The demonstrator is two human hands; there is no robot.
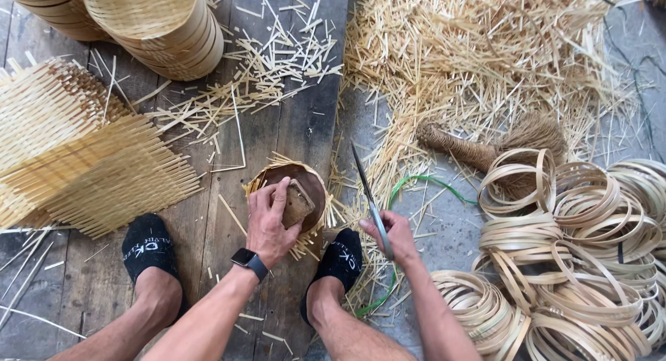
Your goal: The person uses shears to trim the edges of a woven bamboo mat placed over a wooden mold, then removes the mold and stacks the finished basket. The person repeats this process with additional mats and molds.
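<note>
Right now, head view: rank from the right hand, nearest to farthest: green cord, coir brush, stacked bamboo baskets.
From the right hand, which holds the knife:
1. Green cord, on the floor just beyond and beside the hand.
2. Coir brush, farther up and to the right, by the bamboo hoops.
3. Stacked bamboo baskets, far corner, up and to the left.

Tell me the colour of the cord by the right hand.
Green cord, best seen in the head view.
</note>
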